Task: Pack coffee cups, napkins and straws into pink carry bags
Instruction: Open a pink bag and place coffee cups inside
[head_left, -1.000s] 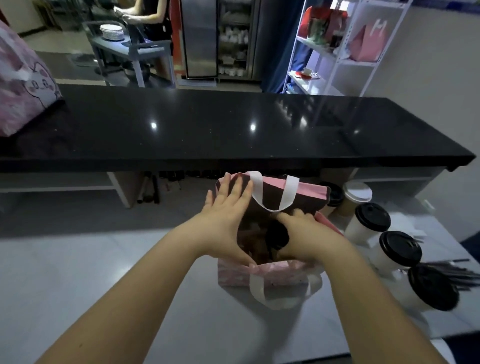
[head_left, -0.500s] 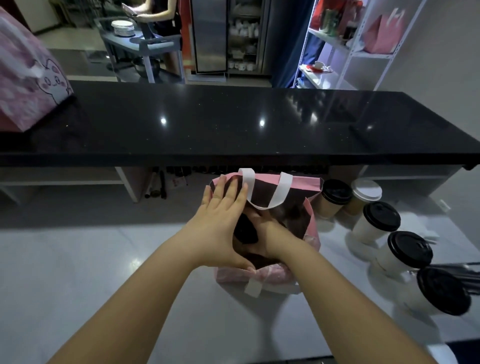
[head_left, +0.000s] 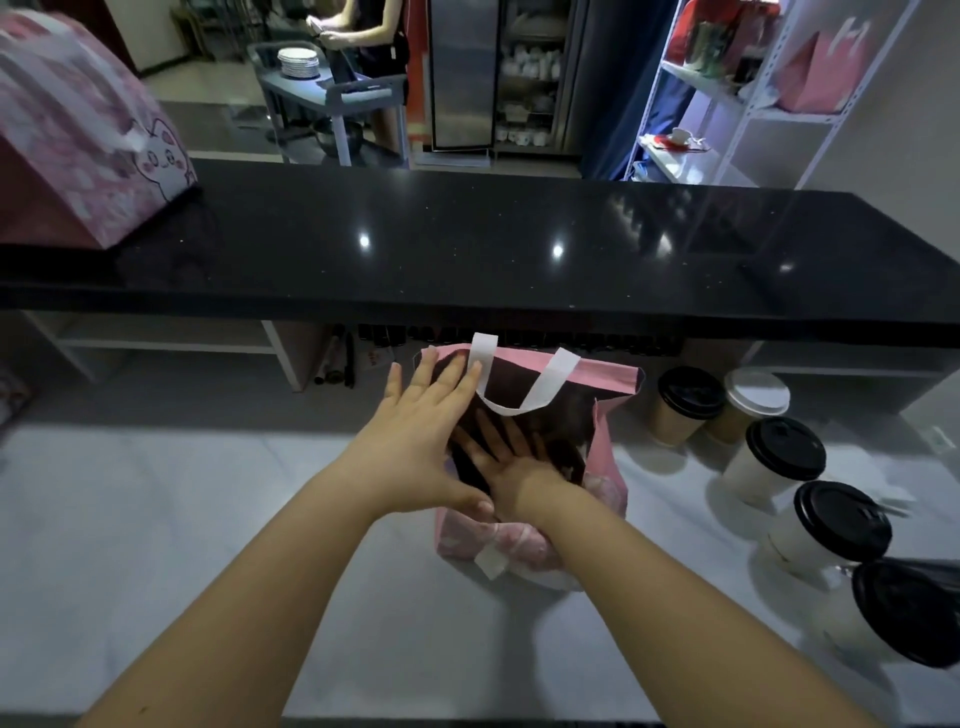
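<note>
Head view: pink carry bag stood on the white counter, mouth open. I judged it thin, floppy, light fabric, best lifted by the white strap handle. Left hand pressed flat on its left wall, fingers straight. Right hand lay splayed inside, holding nothing. Lidded paper cups stood beside it, probably crushable.

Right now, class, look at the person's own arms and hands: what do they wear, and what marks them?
Both the left arm and right arm are bare to the frame's edge: no sleeves show. The left hand and right hand wear no gloves, and no rings, watch or bracelets are visible.
</note>
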